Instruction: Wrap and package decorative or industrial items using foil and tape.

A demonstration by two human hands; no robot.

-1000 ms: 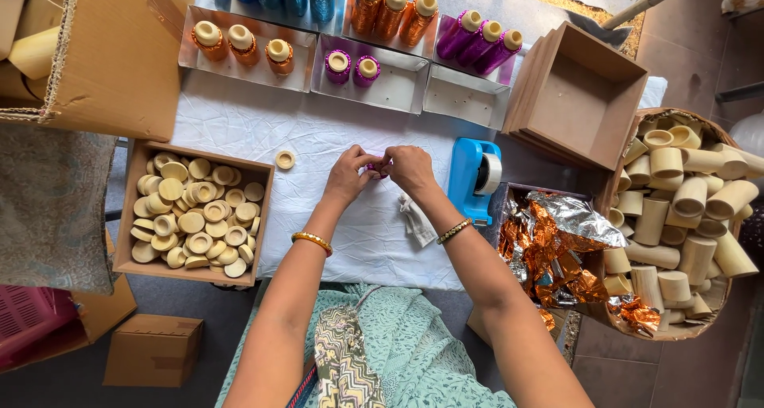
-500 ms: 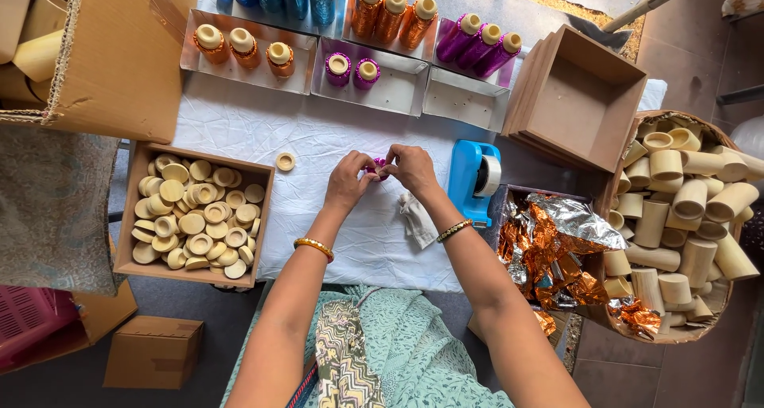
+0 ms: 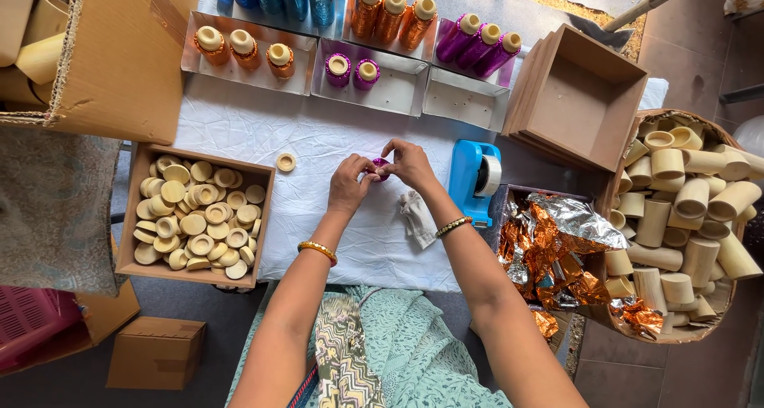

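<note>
Presently, both hands meet over the middle of the white cloth [image 3: 263,137] covering the table. The left hand [image 3: 348,183] and the right hand [image 3: 407,163] each pinch a small purple foil-wrapped piece [image 3: 380,164] between them, fingertips closed on it from either side; most of the piece is hidden by the fingers. It is held just above the cloth, between the wooden box of pale round caps [image 3: 195,217] to the left and the blue tape dispenser [image 3: 475,177] to the right.

A crumpled white rag [image 3: 417,217] lies just below the right hand. One loose cap [image 3: 286,163] sits on the cloth beside the box. Beyond the hands stand shallow trays: one with orange-wrapped spools [image 3: 243,46], one with two purple-wrapped spools [image 3: 352,70] (further blue, orange and purple spools lie behind). At far right, a basket of bare wooden tubes [image 3: 684,209] stands next to crumpled copper and silver foil [image 3: 553,245].
</note>
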